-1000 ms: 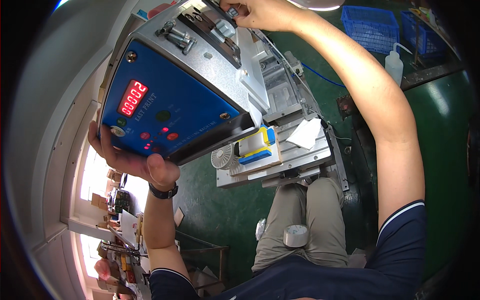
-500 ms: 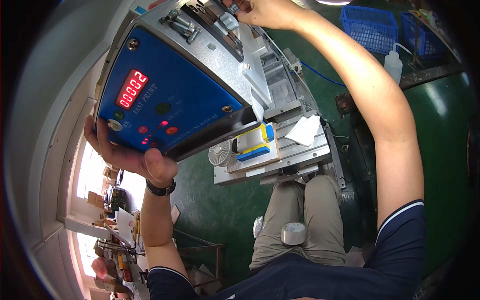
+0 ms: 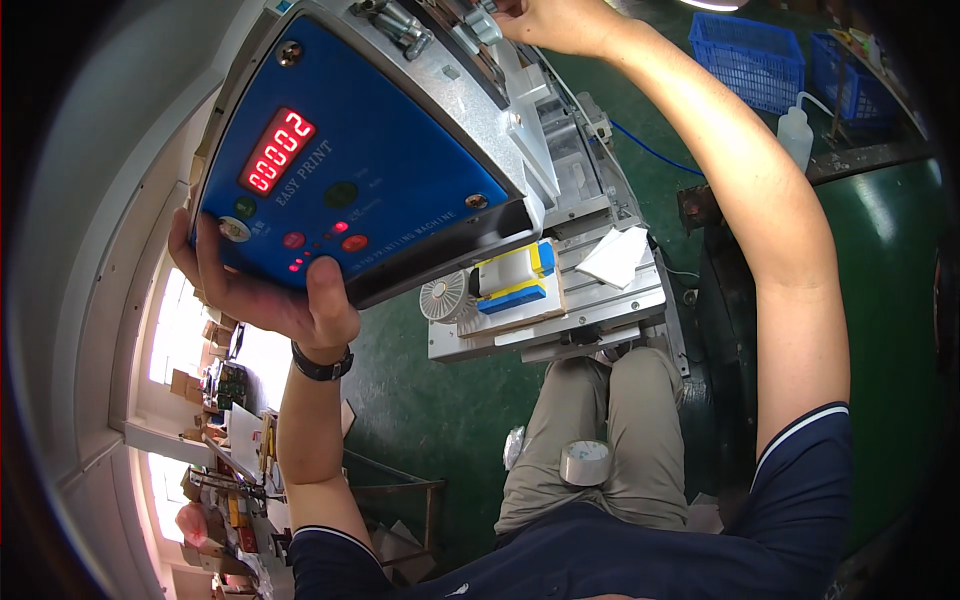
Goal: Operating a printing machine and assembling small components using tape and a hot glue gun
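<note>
Two blue crates [image 3: 748,62], one bottle [image 3: 795,140] are sitting right of one blue panel [image 3: 390,120]; one fan [image 3: 446,297], one tape roll [image 3: 584,465] below.

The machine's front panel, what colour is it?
The front panel is blue; head view shows it best.

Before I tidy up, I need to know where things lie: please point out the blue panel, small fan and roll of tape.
Blue panel [image 3: 372,135]: head view, middle of its face.
Small fan [image 3: 445,297]: head view, its round grille.
Roll of tape [image 3: 585,466]: head view, its outer side.
</note>
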Demonstrator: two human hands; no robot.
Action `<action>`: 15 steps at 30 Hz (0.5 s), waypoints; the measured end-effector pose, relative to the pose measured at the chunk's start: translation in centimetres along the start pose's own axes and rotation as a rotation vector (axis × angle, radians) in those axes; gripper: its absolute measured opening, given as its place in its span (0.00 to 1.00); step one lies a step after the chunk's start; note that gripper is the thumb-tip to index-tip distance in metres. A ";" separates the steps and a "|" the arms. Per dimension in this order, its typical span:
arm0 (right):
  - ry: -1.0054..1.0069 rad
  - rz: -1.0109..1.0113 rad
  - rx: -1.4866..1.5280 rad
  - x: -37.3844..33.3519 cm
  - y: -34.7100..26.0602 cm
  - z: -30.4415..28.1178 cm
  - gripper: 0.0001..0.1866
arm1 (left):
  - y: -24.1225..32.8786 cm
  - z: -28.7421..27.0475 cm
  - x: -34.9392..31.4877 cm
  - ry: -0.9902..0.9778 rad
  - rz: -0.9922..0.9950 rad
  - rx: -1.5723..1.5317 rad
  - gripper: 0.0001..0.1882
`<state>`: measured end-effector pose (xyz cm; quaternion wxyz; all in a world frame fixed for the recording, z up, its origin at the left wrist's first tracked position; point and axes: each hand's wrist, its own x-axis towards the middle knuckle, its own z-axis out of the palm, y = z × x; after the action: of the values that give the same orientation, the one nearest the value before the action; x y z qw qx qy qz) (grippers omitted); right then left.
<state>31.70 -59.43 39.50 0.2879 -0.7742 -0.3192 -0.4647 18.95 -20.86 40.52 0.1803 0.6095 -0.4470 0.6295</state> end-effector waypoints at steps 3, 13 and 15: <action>0.002 0.036 0.021 -0.3 0.1 0.0 0.12 | 0.0 0.1 0.0 -0.004 0.009 -0.007 0.48; 0.069 0.001 0.019 -0.8 -1.0 -0.4 0.12 | 0.3 0.0 0.0 0.001 -0.012 -0.036 0.48; 0.144 -0.086 -0.002 -0.7 0.0 0.7 0.12 | 0.3 -0.3 0.2 -0.008 0.003 -0.025 0.48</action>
<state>31.80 -59.03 38.56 0.2889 -0.7245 -0.3301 -0.5317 18.54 -20.83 40.66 0.1851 0.6091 -0.4562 0.6218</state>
